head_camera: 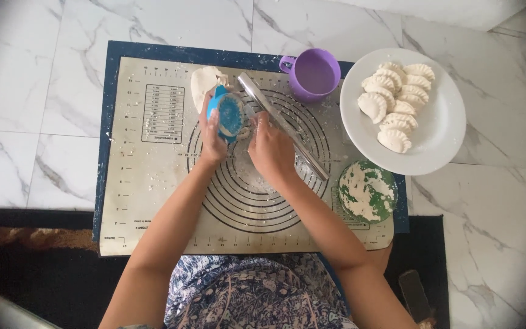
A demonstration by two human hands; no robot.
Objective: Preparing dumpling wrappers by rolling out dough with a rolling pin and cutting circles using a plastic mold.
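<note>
Got my left hand (212, 131) wrapped around the blue dumpling press (229, 114), fingers curled over its outer edge so it's tipped up on its side with the open face turned toward my right hand (270, 149). That right hand is sitting just beside the press, fingers bent in at the dough spot there, but honestly I can't tell if it's pinching anything or just resting, the knuckles hide it. Both hands are over the ringed middle of the baking mat (153, 183), which is pretty floury. Just past my left fingers there's a piece of rolled dough (204, 82) lying flat on the mat. The metal rolling pin (284, 125) runs diagonally right behind my right hand, practically touching it. Further out beyond that is the purple cup (313, 74), then the white plate (439, 140) with finished dumplings (397, 103) stacked on it, and the green bowl of flour (367, 191) closer to my right wrist.
</note>
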